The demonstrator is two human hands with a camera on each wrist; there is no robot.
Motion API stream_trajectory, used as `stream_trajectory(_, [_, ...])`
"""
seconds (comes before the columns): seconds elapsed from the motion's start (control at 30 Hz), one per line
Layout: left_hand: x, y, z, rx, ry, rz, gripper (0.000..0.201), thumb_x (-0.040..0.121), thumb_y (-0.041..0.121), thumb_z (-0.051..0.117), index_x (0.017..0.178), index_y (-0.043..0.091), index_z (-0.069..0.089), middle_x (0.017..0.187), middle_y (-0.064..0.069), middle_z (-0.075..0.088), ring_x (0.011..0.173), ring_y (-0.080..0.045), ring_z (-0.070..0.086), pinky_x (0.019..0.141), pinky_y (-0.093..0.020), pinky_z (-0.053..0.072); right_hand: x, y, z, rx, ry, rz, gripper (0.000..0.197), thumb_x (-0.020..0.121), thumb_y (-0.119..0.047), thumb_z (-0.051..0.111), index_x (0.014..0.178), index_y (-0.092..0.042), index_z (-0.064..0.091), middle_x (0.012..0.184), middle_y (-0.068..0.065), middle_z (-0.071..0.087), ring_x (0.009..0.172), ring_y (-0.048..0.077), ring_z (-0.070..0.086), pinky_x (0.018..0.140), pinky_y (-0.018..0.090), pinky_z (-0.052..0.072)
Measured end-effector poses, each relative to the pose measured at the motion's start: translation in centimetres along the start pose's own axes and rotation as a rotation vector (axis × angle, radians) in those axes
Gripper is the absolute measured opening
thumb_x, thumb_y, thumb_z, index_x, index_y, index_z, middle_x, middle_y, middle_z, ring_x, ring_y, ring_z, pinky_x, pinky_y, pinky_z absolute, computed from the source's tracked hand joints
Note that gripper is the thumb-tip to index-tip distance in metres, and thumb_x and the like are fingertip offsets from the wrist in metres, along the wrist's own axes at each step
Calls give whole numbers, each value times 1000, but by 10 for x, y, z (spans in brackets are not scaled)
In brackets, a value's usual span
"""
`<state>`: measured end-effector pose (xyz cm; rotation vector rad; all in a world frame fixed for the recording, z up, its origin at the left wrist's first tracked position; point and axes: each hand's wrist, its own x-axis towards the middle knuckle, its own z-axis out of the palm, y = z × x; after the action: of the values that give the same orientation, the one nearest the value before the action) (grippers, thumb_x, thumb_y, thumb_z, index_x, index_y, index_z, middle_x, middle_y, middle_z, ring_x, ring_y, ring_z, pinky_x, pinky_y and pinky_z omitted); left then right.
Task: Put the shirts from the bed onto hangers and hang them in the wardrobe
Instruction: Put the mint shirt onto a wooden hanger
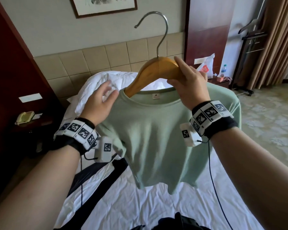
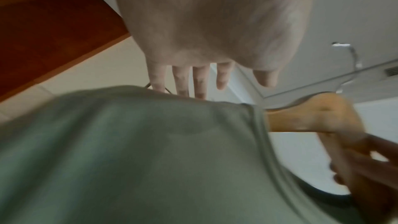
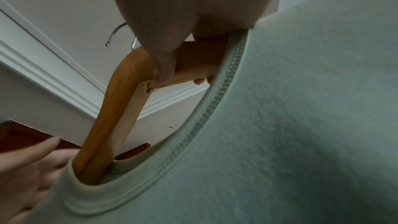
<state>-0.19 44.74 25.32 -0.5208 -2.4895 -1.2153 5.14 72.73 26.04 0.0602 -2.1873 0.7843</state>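
The green T-shirt (image 1: 156,135) hangs above the bed (image 1: 140,205), soft and limp, liable to slide off. The left hand (image 1: 98,103), fingers relaxed and spread, holds nothing beside its shoulder. The right hand (image 1: 189,85) grips the wooden hanger (image 1: 153,73), stiff and light, probably best held near its metal hook (image 1: 158,30), through the collar.

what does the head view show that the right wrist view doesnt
Only the head view shows the bed, the pillow, both wristbands, the shirt's whole body and its neck label.

Only the right wrist view shows the collar stitching close up, the hanger's underside joint and the ceiling moulding.

Both show the right hand gripping the wooden hanger, the green shirt, the metal hook and the open left hand.
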Motion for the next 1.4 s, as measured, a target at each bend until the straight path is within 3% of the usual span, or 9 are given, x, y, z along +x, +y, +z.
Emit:
stream_trajectory(0.2, [-10, 39, 1, 65, 54, 152, 46, 98, 30, 52, 141, 15, 44, 106, 10, 58, 85, 6, 54, 74, 3, 33, -1, -36, 23, 38, -65, -89, 64, 83, -38, 63, 143, -29, 44, 107, 5, 65, 104, 27, 57, 92, 35, 25])
stream_trajectory(0.27, [-18, 42, -1, 104, 112, 190, 46, 101, 27, 48, 144, 12, 40, 122, 6, 57, 100, 6, 49, 82, 6, 28, -2, -47, 30, 64, -91, -116, 64, 83, -38, 63, 144, -30, 43, 107, 4, 65, 104, 26, 57, 91, 35, 26])
stream_trajectory(0.4, [-36, 33, -9, 71, 151, 155, 53, 102, 27, 44, 152, 24, 26, 146, 7, 43, 126, -5, 46, 101, -9, 32, -10, -61, 43, 122, -159, -126, 66, 85, -36, 65, 146, -30, 40, 111, 4, 65, 106, 25, 58, 96, 40, 33])
stream_trajectory(0.5, [-55, 20, -14, 104, 174, 113, 55, 102, 28, 43, 152, 31, 22, 146, 2, 47, 116, -20, 58, 99, -31, 47, -23, -70, 56, 144, -229, -143, 66, 89, -33, 65, 148, -32, 35, 113, 4, 63, 103, 25, 57, 95, 38, 32])
stream_trajectory(0.6, [-75, 5, -19, 194, 219, 116, 57, 102, 22, 44, 153, 26, 20, 141, -9, 49, 114, -18, 52, 94, -27, 43, -37, -78, 71, 141, -277, -174, 65, 91, -33, 62, 149, -33, 32, 110, 4, 61, 100, 25, 57, 94, 38, 32])
stream_trajectory(0.67, [-89, -3, -21, 276, 215, 88, 60, 102, 19, 44, 154, 25, 16, 132, -16, 50, 111, -22, 49, 91, -35, 43, -45, -82, 80, 142, -318, -177, 65, 92, -34, 60, 149, -33, 30, 110, 3, 61, 100, 25, 57, 95, 39, 33])
stream_trajectory(0.83, [-111, -18, -30, 369, 204, 14, 70, 99, 23, 51, 154, 30, 9, 129, -12, 50, 108, -27, 54, 86, -45, 50, -59, -94, 102, 156, -393, -180, 65, 93, -34, 59, 150, -34, 27, 110, 3, 61, 100, 24, 58, 94, 38, 34])
stream_trajectory(1.23, [-155, -58, -123, 407, 266, -140, 69, 96, 23, 56, 153, 31, 19, 122, -9, 55, 107, -25, 55, 89, -47, 49, -87, -183, 168, 306, -499, -243, 65, 92, -36, 61, 149, -32, 30, 108, 4, 63, 100, 26, 58, 92, 42, 37])
stream_trajectory(1.4, [-194, -95, -189, 457, 287, -233, 70, 97, 26, 54, 153, 34, 14, 134, -9, 50, 117, -22, 50, 92, -32, 41, -115, -252, 208, 364, -574, -310, 66, 93, -37, 60, 150, -33, 28, 116, 5, 63, 104, 28, 58, 90, 47, 44])
